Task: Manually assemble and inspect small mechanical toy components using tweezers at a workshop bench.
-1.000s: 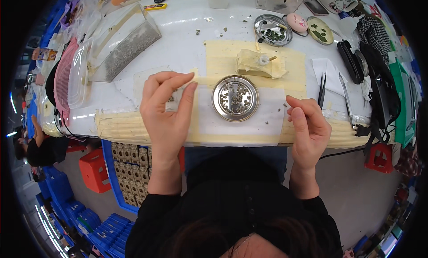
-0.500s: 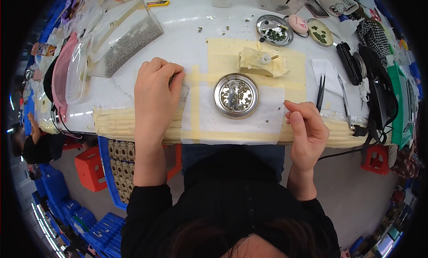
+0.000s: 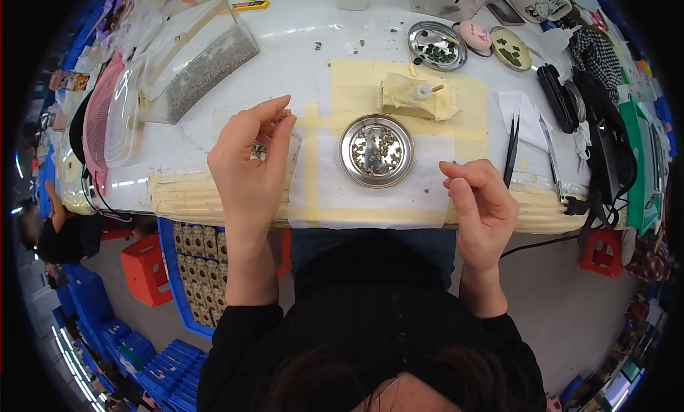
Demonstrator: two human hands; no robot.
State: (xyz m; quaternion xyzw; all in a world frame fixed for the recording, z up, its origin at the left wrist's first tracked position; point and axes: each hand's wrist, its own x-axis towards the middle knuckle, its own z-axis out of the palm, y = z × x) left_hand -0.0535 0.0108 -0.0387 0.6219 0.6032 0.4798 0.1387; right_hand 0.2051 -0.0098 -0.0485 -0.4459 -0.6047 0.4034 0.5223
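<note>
Left hand (image 3: 248, 159) slightly parted, right hand (image 3: 486, 202) loosely curled, any hold unclear; round tin (image 3: 377, 181) between, likely for easy reach.

We wear a plain black top (image 3: 370, 298), long in the body and loosely cut, with small dark round buttons (image 3: 400, 338) running in a line down the chest. Its neckline (image 3: 403, 373) narrows to a point in front. The left sleeve (image 3: 235, 334) and the right sleeve (image 3: 509, 348) are the same matte black, both ending on the forearm in straight, slightly creased edges, so our wrists show. Our left hand (image 3: 249, 163) and right hand (image 3: 486, 205) are bare, with slim fingers. Below the top, blue trousers (image 3: 303, 258) show at either side. Loose hair (image 3: 313, 380) hangs over the chest. A thin line at the neck may be a fine chain or a stray hair; we cannot tell which.
</note>
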